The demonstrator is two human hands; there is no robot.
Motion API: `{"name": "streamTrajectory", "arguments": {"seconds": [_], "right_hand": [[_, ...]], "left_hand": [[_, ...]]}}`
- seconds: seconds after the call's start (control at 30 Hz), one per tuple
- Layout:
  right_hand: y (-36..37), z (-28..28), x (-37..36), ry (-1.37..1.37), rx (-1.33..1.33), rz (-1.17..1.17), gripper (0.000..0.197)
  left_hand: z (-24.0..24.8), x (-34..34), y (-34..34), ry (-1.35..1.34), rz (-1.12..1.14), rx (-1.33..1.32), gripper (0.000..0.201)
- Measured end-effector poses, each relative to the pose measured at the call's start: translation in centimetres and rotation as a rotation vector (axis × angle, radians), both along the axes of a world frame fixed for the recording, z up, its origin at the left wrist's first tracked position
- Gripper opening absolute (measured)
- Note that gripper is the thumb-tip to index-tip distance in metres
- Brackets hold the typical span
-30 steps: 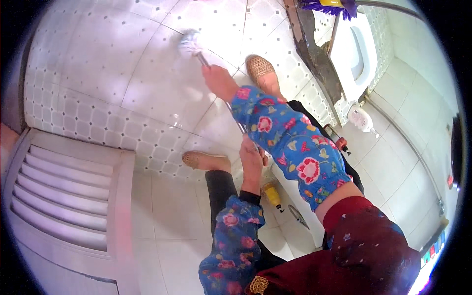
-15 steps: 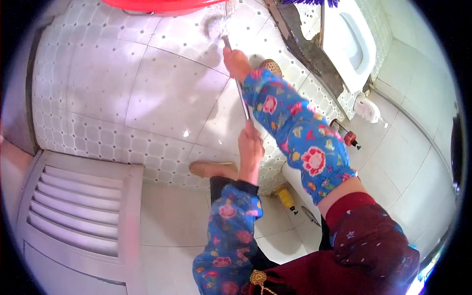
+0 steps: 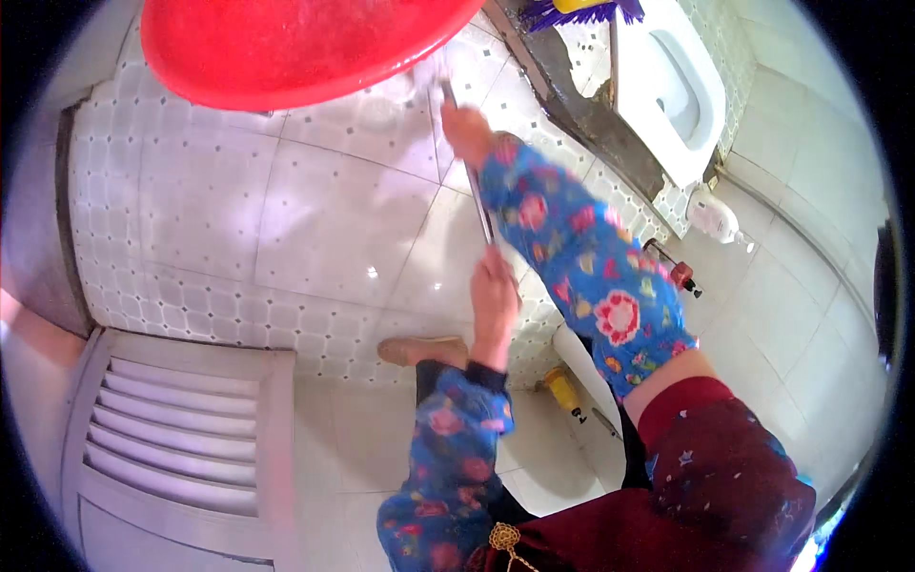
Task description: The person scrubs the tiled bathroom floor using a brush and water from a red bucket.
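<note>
Whatever print is borne by the white bottle (image 3: 712, 217) at half past two, or by the yellow bottle (image 3: 561, 390) at half past four, is too small to be read; the hours are reckoned from the middle of the view.

The room is floored with pale, glossy tiles (image 3: 324, 210), on which bright patches of light are reflected and small dark diamonds are set. At half past one a white squat toilet (image 3: 637, 86) is bordered by a dark, broken-edged strip (image 3: 572, 100). A louvred door (image 3: 277, 448) is seen at eight o'clock, and purple bristles (image 3: 581, 13) are cut off by the frame at one.

One long-handled brush (image 3: 480, 207) is held by two hands: its shaft is gripped near the head by the right hand (image 3: 466, 133), at twelve, and at the lower end by the left hand (image 3: 494, 291), near the centre. The blurred head is seen beside one red basin (image 3: 315, 88), at eleven; whether they touch cannot be told. Three bottles are counted, the third a small reddish bottle (image 3: 681, 275) at three.
</note>
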State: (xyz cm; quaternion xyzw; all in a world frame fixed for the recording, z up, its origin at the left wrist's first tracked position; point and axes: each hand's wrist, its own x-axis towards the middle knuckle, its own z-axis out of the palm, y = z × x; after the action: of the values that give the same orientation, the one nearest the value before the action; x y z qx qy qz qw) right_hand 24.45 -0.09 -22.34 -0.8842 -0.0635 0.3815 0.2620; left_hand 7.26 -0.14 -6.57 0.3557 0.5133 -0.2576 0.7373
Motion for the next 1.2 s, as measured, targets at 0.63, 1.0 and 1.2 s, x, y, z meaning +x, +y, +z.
{"name": "streamTrajectory", "arguments": {"seconds": [0.63, 1.0, 1.2], "right_hand": [[-3.2, 2.1, -6.0, -0.188, -0.132, 0.488, 0.025], [-1.2, -1.0, 3.8, 0.025, 0.139, -0.114, 0.043], [0.1, 1.7, 5.1, -0.021, 0.117, -0.142, 0.038]], "left_hand": [[6.0, -2.1, -5.2, 0.343, 0.193, -0.159, 0.046], [1.3, 5.2, -2.0, 0.072, 0.048, -0.023, 0.047], [1.1, 5.8, 0.2, 0.136, 0.031, -0.042, 0.044]]}}
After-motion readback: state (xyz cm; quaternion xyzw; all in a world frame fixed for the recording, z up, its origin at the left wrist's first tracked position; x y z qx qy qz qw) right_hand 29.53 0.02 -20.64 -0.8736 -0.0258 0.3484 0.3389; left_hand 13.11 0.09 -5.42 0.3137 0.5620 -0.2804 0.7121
